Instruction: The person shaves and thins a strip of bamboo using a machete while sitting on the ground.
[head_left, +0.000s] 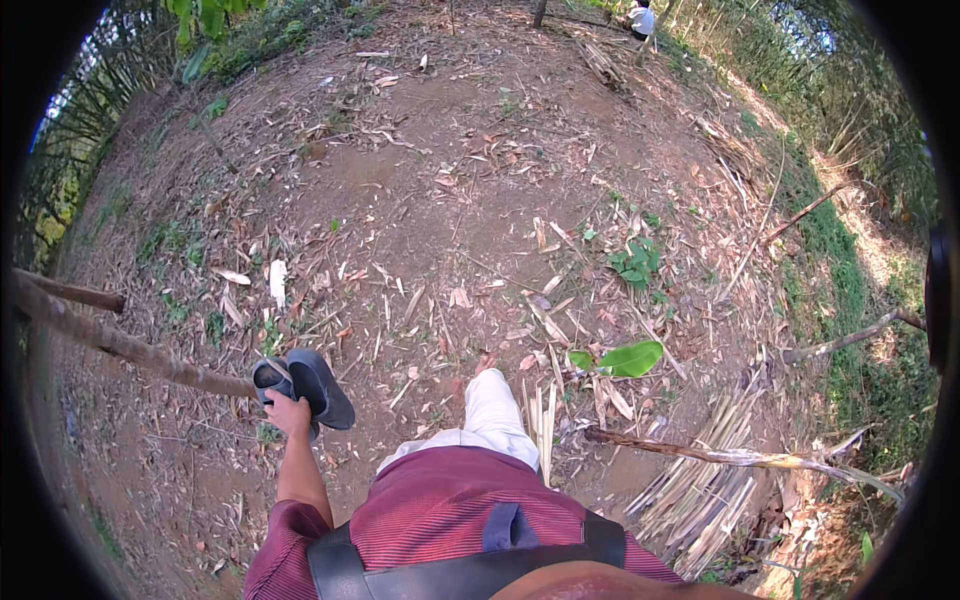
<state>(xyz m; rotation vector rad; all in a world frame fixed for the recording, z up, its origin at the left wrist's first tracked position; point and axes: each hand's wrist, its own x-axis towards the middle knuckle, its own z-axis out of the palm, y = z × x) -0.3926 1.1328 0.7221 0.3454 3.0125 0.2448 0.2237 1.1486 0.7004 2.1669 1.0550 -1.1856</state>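
Note:
My left hand (288,412) is out to the left of my body, its fingers closed round a pair of dark grey slip-on sandals (322,388). One sandal overlaps the other, so part of the pair is hidden. The end of a long wooden pole (150,348) reaches in from the left and appears right beside the sandals; whether they touch, I cannot tell. Below me, a bare foot (485,362) shows past a white trouser leg (497,408) on the leaf-strewn dirt. No part of my right hand is in view.
Dry leaves and stalk pieces litter the ground. A bundle of split stalks (705,485) lies to the right, with a stick (720,453) across it. Ahead are a broad green leaf (630,359) and a small leafy plant (635,263). Far off stands a person in white (642,20).

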